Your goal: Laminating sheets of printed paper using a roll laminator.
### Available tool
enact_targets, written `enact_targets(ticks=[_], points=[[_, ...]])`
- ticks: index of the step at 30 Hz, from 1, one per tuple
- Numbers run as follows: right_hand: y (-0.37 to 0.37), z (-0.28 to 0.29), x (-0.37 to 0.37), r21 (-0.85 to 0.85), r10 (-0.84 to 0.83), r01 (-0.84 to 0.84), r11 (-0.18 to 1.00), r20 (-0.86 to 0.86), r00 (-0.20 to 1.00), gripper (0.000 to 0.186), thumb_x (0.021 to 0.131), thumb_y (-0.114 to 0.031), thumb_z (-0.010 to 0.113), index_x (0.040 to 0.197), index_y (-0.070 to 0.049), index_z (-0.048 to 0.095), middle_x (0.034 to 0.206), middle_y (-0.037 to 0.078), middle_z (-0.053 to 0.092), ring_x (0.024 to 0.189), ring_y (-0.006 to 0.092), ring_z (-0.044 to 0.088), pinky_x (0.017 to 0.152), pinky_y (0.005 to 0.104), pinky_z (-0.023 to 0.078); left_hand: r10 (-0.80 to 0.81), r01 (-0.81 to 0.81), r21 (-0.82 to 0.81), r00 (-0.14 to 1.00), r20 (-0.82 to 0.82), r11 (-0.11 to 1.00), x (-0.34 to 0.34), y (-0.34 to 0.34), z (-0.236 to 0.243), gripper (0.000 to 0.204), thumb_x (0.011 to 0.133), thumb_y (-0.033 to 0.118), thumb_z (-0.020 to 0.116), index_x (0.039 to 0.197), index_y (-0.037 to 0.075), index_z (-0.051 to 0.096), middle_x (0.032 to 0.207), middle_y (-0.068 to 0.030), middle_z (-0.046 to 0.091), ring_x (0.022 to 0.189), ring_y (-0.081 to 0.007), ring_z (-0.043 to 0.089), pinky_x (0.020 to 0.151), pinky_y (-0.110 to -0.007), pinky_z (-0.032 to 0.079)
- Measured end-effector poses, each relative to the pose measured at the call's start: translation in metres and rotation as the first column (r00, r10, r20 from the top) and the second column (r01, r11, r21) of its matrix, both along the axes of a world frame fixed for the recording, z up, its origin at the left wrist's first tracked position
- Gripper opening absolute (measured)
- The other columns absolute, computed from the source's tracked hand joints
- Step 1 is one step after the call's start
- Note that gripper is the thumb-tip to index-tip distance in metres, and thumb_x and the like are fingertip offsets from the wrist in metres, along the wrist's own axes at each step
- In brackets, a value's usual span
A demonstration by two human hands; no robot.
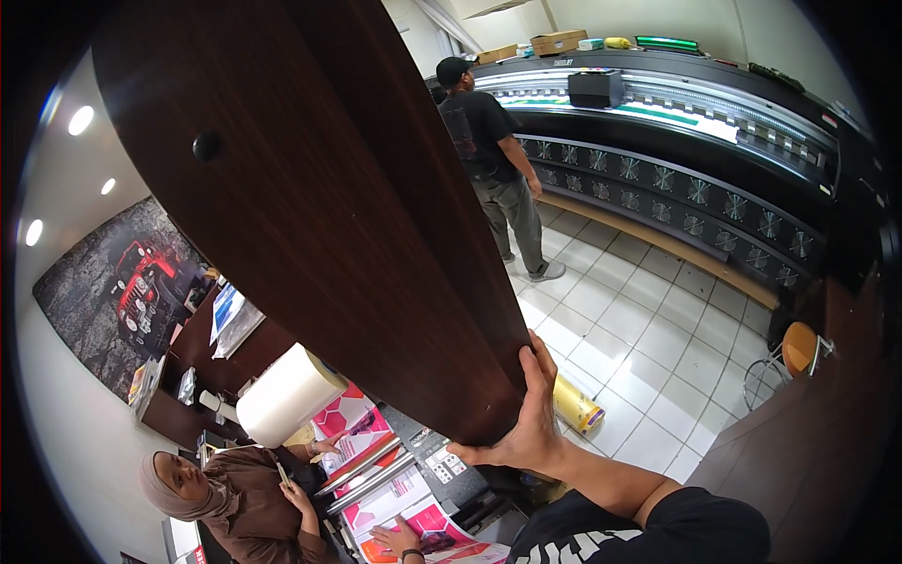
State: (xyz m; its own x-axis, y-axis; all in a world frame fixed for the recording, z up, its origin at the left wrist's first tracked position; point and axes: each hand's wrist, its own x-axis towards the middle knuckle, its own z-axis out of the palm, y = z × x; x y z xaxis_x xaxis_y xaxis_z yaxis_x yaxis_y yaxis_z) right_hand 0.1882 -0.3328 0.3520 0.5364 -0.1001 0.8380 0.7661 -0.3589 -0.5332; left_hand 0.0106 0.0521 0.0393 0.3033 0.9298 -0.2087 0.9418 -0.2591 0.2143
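Note:
My right hand [521, 418] grips the lower end of a dark brown wooden panel [310, 197], its thumb and fingers spread around the edge. The panel rises close to the camera and hides much of the middle of the view. Lower down, my left hand [399, 538], a dark band at its wrist, rests palm down with fingers apart on a pink, white and red printed sheet [381, 512]. The sheet lies along shiny metal rollers [371, 479] on a black machine [446, 461].
At left, a person in brown [254, 503] touches the prints, a thin object in one hand. A white roll [291, 395] stands above. Another person in black [484, 141] faces a large printer [658, 122] across the tiles. A yellow roll [576, 404] and a stool [799, 350] are rightward.

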Motion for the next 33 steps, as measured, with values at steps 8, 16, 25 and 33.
enact_targets(ticks=[8,16,25,33], points=[[0.001,-0.001,0.0,-0.008,-0.009,0.009,1.0,0.01,1.0,0.137,0.063,-0.063,0.091,0.157,-0.003,0.013,0.152,0.037,0.021,0.142,0.0489,0.025,0.114,0.0602,0.025,-0.015,0.015,-0.001,1.0,0.019,1.0,0.0,0.003,0.001,0.098,0.098,0.071,0.04,0.164,0.004,0.014,0.173,-0.0136,0.005,0.16,-0.0323,0.006,0.123,-0.063,0.008],[0.002,-0.003,0.001,-0.004,-0.019,0.019,1.0,0.008,1.0,0.137,0.063,-0.064,0.09,0.158,-0.003,0.013,0.152,0.037,0.022,0.142,0.0487,0.025,0.114,0.0599,0.025,-0.062,0.062,0.011,0.998,0.024,0.998,-0.002,-0.006,0.007,0.097,0.099,0.069,0.04,0.163,0.001,0.014,0.173,-0.0156,0.008,0.159,-0.0324,0.006,0.125,-0.058,0.004],[0.003,-0.004,0.002,0.009,-0.025,0.025,1.0,0.016,1.0,0.135,0.063,-0.064,0.09,0.158,-0.003,0.015,0.15,0.036,0.024,0.141,0.049,0.026,0.113,0.0599,0.026,-0.077,0.078,0.039,0.997,-0.009,0.996,-0.004,-0.006,-0.003,0.094,0.1,0.068,0.037,0.163,0.001,0.017,0.172,-0.0162,0.009,0.159,-0.0321,0.007,0.125,-0.057,0.004],[0.005,-0.007,0.006,0.012,-0.036,0.036,0.999,0.02,0.999,0.135,0.064,-0.066,0.088,0.158,-0.003,0.015,0.15,0.036,0.025,0.141,0.0488,0.027,0.113,0.0601,0.026,-0.083,0.084,0.039,0.996,-0.016,0.996,0.004,-0.021,0.01,0.093,0.101,0.068,0.035,0.163,0.001,0.015,0.172,-0.0154,0.009,0.16,-0.0326,0.006,0.125,-0.057,0.005]])
